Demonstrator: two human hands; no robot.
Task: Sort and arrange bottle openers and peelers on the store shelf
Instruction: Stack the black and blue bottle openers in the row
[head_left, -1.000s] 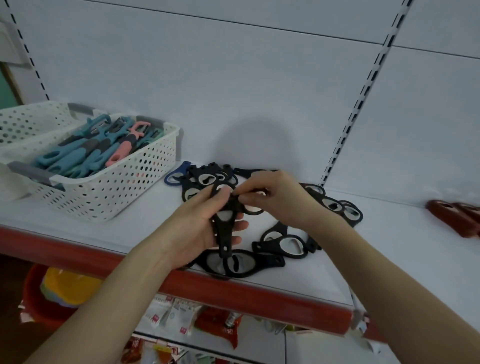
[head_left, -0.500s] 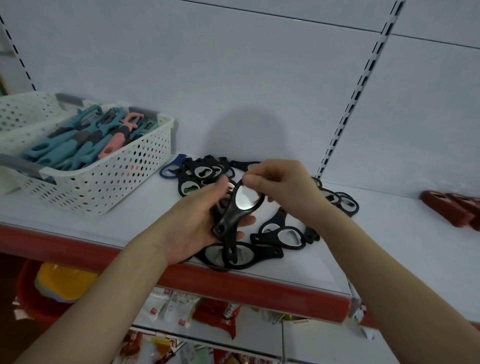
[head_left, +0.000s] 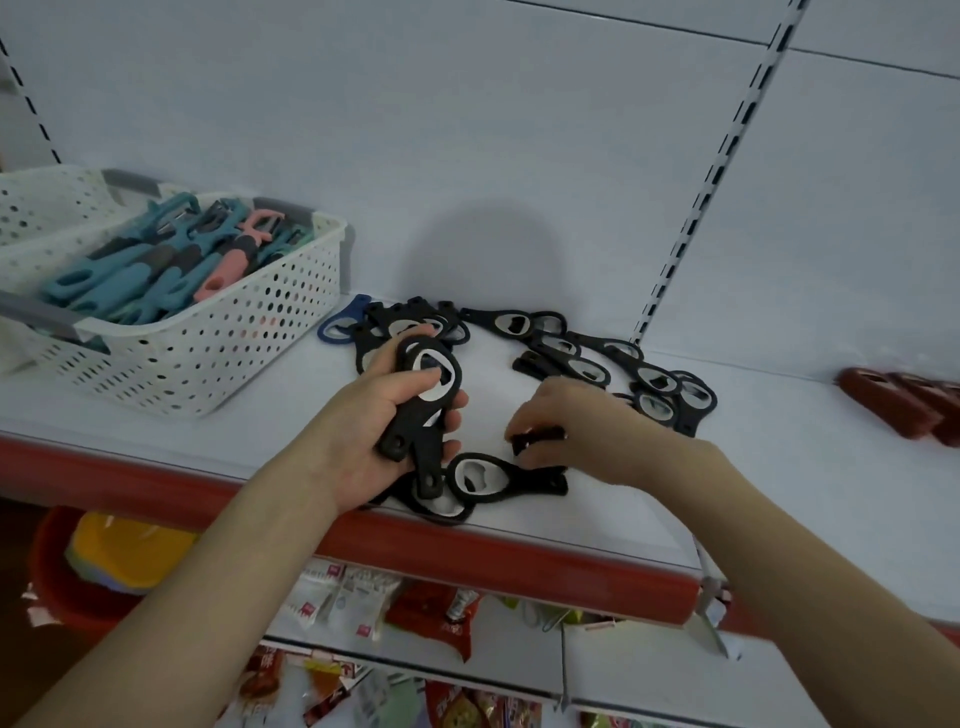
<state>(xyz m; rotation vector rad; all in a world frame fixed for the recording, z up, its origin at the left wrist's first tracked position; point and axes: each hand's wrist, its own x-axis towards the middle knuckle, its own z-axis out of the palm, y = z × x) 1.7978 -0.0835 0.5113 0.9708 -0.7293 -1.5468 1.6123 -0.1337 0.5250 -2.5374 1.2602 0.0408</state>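
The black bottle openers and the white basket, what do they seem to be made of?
The black bottle openers look like matte black plastic, dull with no glints; the pale, shinier inserts in their heads are probably metal. The white basket seems moulded plastic: thin smooth walls pierced by even round holes, with grey rim grips.

Two bare hands are in view: the left hand (head_left: 379, 431) on the left of the scene and the right hand (head_left: 582, 421) on the right. Each continues into a bare forearm, the left forearm (head_left: 208, 571) and the right forearm (head_left: 779, 545), uncovered from the wrist to the near edge. Both forearms widen gradually toward that edge.
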